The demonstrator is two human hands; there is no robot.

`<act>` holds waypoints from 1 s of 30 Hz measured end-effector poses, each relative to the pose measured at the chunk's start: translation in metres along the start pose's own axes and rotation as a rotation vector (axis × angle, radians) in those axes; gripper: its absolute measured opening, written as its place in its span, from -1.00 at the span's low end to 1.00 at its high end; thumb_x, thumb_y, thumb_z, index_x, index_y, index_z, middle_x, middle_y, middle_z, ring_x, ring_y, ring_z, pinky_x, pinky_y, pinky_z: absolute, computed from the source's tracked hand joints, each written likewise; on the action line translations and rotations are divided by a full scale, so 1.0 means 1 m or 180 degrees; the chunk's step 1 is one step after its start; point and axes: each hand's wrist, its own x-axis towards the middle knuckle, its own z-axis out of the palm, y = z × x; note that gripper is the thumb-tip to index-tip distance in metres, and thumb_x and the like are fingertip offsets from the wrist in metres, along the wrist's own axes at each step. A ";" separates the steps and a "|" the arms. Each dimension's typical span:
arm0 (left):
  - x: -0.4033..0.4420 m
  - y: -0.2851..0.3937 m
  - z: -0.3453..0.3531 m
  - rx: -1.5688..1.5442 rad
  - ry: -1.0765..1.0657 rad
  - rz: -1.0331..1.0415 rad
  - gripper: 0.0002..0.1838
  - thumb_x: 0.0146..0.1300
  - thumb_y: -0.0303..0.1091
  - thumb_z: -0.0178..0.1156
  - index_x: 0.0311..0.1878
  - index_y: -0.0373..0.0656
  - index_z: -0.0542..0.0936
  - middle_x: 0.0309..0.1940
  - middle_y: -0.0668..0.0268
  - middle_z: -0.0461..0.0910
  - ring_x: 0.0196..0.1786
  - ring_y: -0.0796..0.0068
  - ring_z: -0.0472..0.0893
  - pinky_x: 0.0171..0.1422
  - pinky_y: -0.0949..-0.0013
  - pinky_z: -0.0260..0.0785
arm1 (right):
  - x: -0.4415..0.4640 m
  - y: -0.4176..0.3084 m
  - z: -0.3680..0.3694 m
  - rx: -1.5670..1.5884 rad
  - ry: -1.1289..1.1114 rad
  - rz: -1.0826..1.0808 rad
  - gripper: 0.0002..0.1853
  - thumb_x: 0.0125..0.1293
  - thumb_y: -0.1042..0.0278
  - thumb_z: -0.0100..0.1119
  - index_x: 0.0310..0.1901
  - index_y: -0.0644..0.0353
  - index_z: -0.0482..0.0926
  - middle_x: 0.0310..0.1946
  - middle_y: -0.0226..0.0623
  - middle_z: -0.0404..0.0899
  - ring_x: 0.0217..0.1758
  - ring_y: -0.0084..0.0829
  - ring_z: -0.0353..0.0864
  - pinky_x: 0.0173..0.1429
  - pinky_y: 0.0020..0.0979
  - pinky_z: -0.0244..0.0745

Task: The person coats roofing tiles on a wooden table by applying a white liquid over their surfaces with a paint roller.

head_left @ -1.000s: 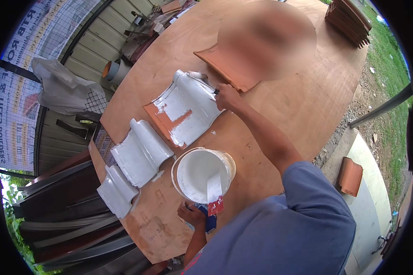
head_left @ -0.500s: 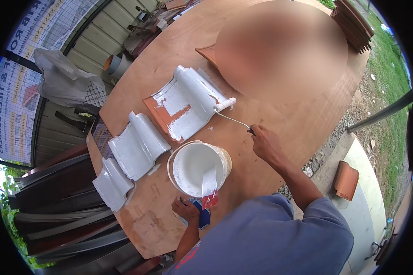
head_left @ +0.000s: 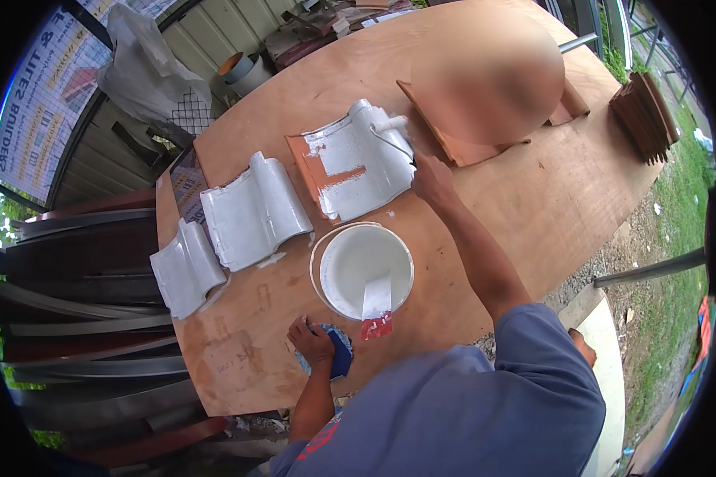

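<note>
My right hand [head_left: 433,183] grips the dark handle of a small paint roller [head_left: 390,125]. Its white sleeve rests on the ridge at the upper end of a curved roof tile [head_left: 350,167]. White paint covers most of this tile; bare orange shows along its left edge and in a patch. Close to the table's near edge, my left hand [head_left: 312,343] leans with fingers a little apart, beside and partly over a blue cloth-like item [head_left: 340,354]. Between the hands stands a white paint bucket [head_left: 406,274], with a red-and-white flat-bladed tool [head_left: 376,306] across its rim.
Two white-coated tiles [head_left: 254,211] [head_left: 186,269] lie to the left on the wooden table [head_left: 485,262]. Orange tiles [head_left: 433,131] lie beyond, partly behind a blurred patch. Stacked brown tiles [head_left: 646,115] stand at the far right edge. Long metal sheets [head_left: 79,294] lie left of the table.
My right hand has moved the roller up along the tile's ridge, away from its lower right end. The view has shifted; my left hand stays by the blue item.
</note>
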 end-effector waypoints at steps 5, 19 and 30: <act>0.000 0.000 -0.003 0.0143 -0.0009 -0.0002 -0.60 0.30 -0.40 0.17 0.19 -0.30 0.51 0.11 -0.04 0.53 0.16 -0.16 0.48 0.35 -0.10 0.33 | -0.147 0.023 -0.031 -0.0195 -0.0184 0.0122 -0.76 0.34 0.55 0.21 0.03 0.20 0.61 -0.08 0.00 0.73 -0.12 0.14 0.75 -0.10 0.09 0.63; 0.001 -0.007 -0.006 -0.0010 0.0133 -0.0149 -0.61 0.27 -0.37 0.20 0.16 -0.27 0.58 0.15 0.03 0.55 0.15 -0.09 0.52 0.32 -0.05 0.41 | -0.047 0.042 -0.136 -0.0649 -0.0556 -0.1732 -0.76 0.34 0.50 0.34 0.01 0.08 0.66 -0.20 -0.25 0.69 -0.05 -0.05 0.73 -0.05 -0.07 0.59; 0.004 -0.006 -0.006 -0.0050 0.0154 -0.0335 -0.60 0.26 -0.40 0.21 0.17 -0.25 0.59 0.18 0.07 0.55 0.16 -0.09 0.52 0.31 -0.06 0.43 | 0.141 -0.036 -0.011 -0.0925 -0.2081 -0.2517 -0.76 0.34 0.47 0.36 0.02 0.12 0.78 -0.04 -0.25 0.77 0.01 -0.10 0.76 0.06 -0.10 0.63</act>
